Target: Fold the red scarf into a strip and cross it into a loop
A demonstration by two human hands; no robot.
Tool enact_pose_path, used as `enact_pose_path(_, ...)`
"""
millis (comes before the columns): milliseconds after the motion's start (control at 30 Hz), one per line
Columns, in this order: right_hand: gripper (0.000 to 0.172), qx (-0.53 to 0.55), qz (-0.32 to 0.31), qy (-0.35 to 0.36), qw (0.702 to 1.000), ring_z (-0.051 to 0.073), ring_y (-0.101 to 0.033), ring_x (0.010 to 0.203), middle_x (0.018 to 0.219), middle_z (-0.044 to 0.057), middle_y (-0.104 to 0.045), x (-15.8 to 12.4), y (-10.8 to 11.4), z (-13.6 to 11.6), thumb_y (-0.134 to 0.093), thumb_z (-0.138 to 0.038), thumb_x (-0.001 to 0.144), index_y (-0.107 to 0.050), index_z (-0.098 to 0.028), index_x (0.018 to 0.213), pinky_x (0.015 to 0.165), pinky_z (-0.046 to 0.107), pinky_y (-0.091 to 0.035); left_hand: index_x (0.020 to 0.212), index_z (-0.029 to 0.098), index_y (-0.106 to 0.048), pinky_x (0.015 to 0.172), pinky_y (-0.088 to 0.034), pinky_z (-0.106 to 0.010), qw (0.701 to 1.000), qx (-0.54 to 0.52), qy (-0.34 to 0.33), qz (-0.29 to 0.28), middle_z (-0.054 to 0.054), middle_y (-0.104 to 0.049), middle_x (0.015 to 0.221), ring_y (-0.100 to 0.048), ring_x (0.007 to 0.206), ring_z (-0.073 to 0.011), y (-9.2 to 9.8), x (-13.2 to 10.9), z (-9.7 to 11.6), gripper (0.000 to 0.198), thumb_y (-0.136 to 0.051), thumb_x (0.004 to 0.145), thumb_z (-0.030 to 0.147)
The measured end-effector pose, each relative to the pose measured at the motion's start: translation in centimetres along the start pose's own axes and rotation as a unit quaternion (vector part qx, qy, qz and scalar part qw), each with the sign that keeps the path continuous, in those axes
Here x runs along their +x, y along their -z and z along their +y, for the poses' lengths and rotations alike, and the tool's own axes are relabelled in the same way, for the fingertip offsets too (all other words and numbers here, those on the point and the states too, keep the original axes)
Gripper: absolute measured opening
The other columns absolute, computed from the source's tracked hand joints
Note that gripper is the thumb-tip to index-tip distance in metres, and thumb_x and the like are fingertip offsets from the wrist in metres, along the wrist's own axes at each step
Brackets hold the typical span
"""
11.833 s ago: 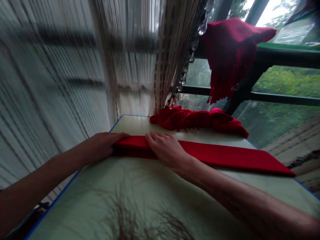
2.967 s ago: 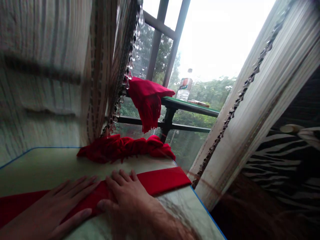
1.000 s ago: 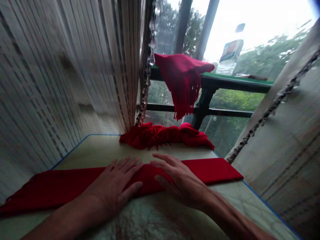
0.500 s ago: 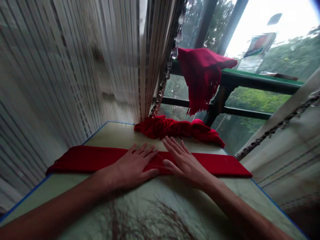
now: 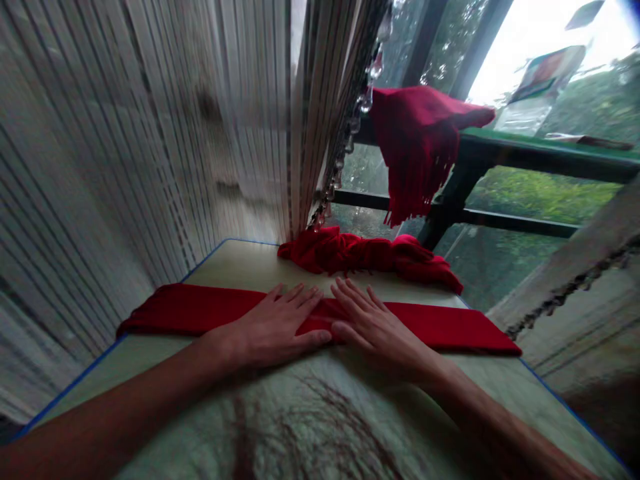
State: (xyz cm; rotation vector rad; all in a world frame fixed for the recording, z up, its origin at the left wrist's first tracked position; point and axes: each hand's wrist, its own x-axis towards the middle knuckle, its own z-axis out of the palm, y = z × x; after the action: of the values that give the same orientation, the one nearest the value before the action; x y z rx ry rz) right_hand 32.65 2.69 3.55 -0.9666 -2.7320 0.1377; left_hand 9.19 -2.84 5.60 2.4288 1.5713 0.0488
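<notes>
A long red cloth (image 5: 190, 310), folded into a narrow flat band, lies across the pale table (image 5: 305, 427) from its left edge to its right edge. My left hand (image 5: 273, 327) rests flat on the middle of the band, fingers spread. Right beside it, my right hand (image 5: 373, 327) also lies flat on the band with fingers stretched out. The two thumbs nearly touch. Behind the band, a crumpled red fringed scarf (image 5: 370, 255) lies at the table's far edge.
Another red fringed scarf (image 5: 417, 143) hangs over a green-topped rail (image 5: 545, 150) by the window. A bottle (image 5: 537, 83) stands on that rail. Striped curtains (image 5: 150, 147) with a beaded edge hang at the left, another curtain (image 5: 575, 300) at the right.
Both hands have slid together to the middle of the folded band and now lie side by side. The view has swung, showing the band's full length.
</notes>
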Motion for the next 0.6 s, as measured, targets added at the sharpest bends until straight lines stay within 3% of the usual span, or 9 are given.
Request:
enact_pose_path(100,0.072,0.011,0.065,-0.013,0.998,0.024,-0.006,0.159,0.172,0.008,-0.01,-0.09,0.24,0.13,-0.031,-0.058,0.107,-0.018,-0.019,0.165,0.128,0.056,-0.008,0.165,0.018,-0.016,0.128,-0.01,-0.056,1.0,0.017,-0.005,0.011,-0.009,-0.014,0.171,-0.013,0.159,-0.0301,-0.17,0.16,-0.04,0.091,-0.021,0.098,0.079)
enact_pose_path(267,0.074,0.023,-0.026,-0.019,0.999,0.03,-0.014,0.157,0.169,0.014,-0.021,-0.25,0.21,0.3,-0.033,-0.062,0.105,-0.025,-0.018,0.164,0.126,0.061,-0.012,0.165,0.019,-0.018,0.128,-0.012,-0.054,0.999,0.029,-0.004,0.023,-0.009,-0.016,0.171,-0.016,0.159,-0.0298,-0.56,0.37,-0.21,0.087,-0.021,0.099,0.077)
enact_pose_path(400,0.074,0.015,0.031,-0.027,0.999,0.027,-0.007,0.159,0.171,0.012,-0.014,-0.34,0.53,0.45,-0.031,-0.062,0.105,-0.019,-0.02,0.165,0.127,0.06,-0.009,0.164,0.023,-0.021,0.128,-0.014,-0.052,0.999,0.021,-0.004,0.038,-0.007,-0.019,0.171,-0.019,0.158,-0.0288,-0.73,0.38,-0.35,0.081,-0.02,0.101,0.073)
enact_pose_path(533,0.072,-0.001,-0.03,-0.021,0.999,0.03,-0.017,0.157,0.168,0.014,-0.025,-0.27,0.53,0.71,-0.033,-0.061,0.105,-0.03,-0.018,0.163,0.126,0.062,-0.012,0.164,0.022,-0.023,0.128,-0.015,-0.051,0.999,0.032,-0.004,0.041,-0.008,-0.022,0.17,-0.02,0.158,-0.0285,-0.83,0.38,-0.41,0.08,-0.021,0.102,0.072)
enact_pose_path(600,0.069,-0.003,-0.015,-0.02,1.0,0.029,-0.017,0.157,0.168,0.012,-0.026,-0.21,0.48,0.73,-0.031,-0.059,0.106,-0.03,-0.02,0.162,0.127,0.06,-0.012,0.164,0.022,-0.022,0.128,-0.015,-0.051,0.999,0.037,-0.001,0.038,-0.007,-0.021,0.17,-0.02,0.158,-0.0287,-0.86,0.38,-0.43,0.081,-0.021,0.102,0.073)
